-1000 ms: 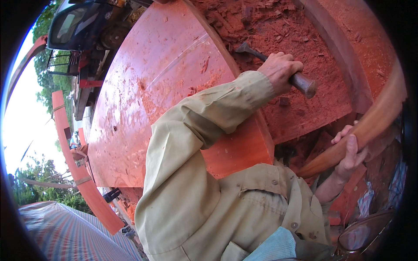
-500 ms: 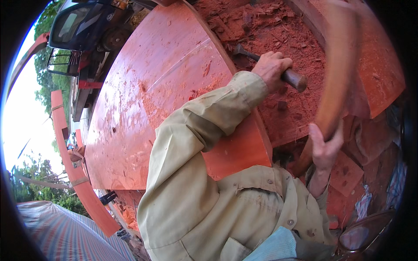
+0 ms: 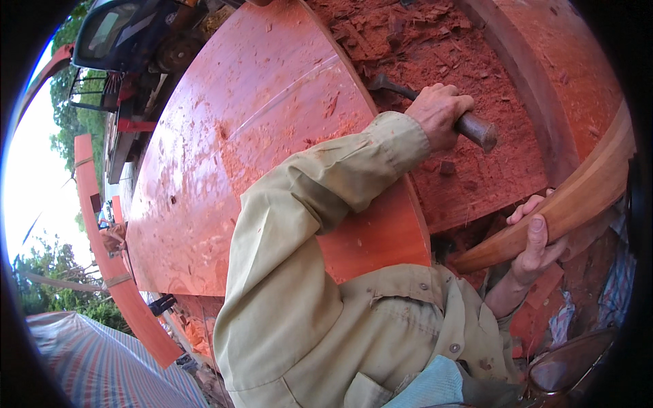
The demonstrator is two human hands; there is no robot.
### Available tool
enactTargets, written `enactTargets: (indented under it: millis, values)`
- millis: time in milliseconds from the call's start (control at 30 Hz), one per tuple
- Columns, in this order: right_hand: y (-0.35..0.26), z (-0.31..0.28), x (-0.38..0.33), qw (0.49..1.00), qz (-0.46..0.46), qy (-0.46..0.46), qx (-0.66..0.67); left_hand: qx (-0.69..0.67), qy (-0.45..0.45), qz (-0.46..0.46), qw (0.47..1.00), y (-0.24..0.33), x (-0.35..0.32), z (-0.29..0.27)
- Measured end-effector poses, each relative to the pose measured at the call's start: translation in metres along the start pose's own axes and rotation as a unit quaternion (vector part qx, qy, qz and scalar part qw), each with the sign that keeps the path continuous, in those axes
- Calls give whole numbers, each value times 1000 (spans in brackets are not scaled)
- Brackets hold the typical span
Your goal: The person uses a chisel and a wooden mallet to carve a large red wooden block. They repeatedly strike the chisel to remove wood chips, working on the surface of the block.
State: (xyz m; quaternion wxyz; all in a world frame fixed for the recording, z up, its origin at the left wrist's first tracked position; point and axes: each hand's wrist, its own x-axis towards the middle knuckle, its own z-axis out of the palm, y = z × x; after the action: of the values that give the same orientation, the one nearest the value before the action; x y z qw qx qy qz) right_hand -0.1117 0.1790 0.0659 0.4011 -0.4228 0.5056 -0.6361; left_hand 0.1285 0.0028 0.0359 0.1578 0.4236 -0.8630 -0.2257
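My left hand (image 3: 441, 115) is closed around a chisel (image 3: 480, 132). Its dark, flared blade points left toward the wood chips, and the wooden handle end sticks out on the right. My right hand (image 3: 534, 251) grips a long, curved wooden piece (image 3: 585, 180), with the thumb on the near face and some fingers showing behind it. That piece slants from a narrow end by my shirt up to the right rim. It stands apart from the chisel handle. Below the chisel lies a reddish timber surface (image 3: 469, 75) strewn with chips and dust.
A large, smooth reddish slab (image 3: 224, 149) lies left of my arm, sprinkled with shavings. A thick reddish timber (image 3: 564, 61) rises at the far right. Curved timber with ties (image 3: 129, 299), a striped sheet (image 3: 102, 360) and a dark vehicle (image 3: 115, 34) are at the left. Sunglasses (image 3: 561, 370) are at lower right.
The curved wooden piece has swung from nearly upright down to the right, and my right hand has turned with it. My left hand and the chisel have shifted slightly right.
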Motion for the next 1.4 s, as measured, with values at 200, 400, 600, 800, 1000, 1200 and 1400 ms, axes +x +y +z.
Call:
enactTargets:
  millis: [200, 400, 600, 800, 1000, 1200, 1400]
  values:
    - [4, 21, 5, 999, 1, -42, -13, -21, -12, 43, 999, -8, -2, -1]
    - [28, 44, 3, 954, 47, -136, -263, -6, -13, 53, 998, -18, -5, -3]
    - [18, 50, 0, 998, 20, -1, -57, 14, 11, 60, 998, -28, -13, -10]
    - [28, 56, -1, 964, 36, -122, -232, 52, -47, 48, 996, -22, -10, -15]
    - [9, 56, -6, 999, -4, -28, -20, 59, -64, 41, 995, -42, -13, -1]
    - [29, 61, 15, 972, 29, -128, -196, -14, 97, 150, 984, -53, 33, -58]
    - [32, 17, -14, 991, 74, -23, -105, -10, 284, 235, 929, -65, 61, -105]
